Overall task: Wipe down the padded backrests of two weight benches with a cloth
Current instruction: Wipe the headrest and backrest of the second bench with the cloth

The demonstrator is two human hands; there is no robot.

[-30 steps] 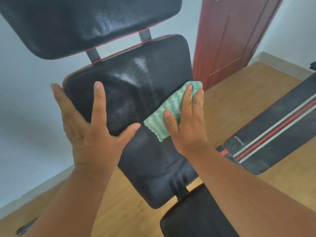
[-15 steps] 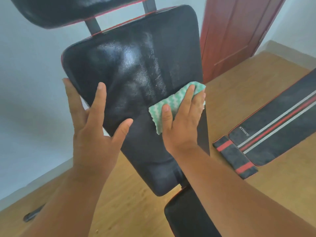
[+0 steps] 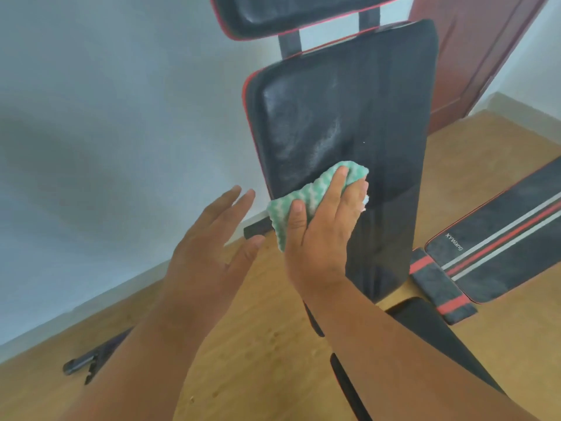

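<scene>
A black padded backrest (image 3: 340, 123) with red piping stands upright in front of me, with a black headrest pad (image 3: 291, 13) above it on two posts. My right hand (image 3: 321, 235) presses a green and white wavy-patterned cloth (image 3: 306, 196) against the backrest's lower left part. My left hand (image 3: 209, 247) hovers just left of the pad, fingers spread, touching nothing. A second bench's black pad (image 3: 498, 244) with red and grey stripes lies on the floor at the right.
The black seat pad (image 3: 431, 332) of the upright bench sits low in front of me. A dark red door (image 3: 473, 56) stands behind at the right. A pale wall fills the left. A dark metal bar (image 3: 91, 360) lies on the wooden floor at lower left.
The backrest has turned so I see it more edge-on. My left hand has come off its left edge. My right hand has slid the cloth leftward across the pad.
</scene>
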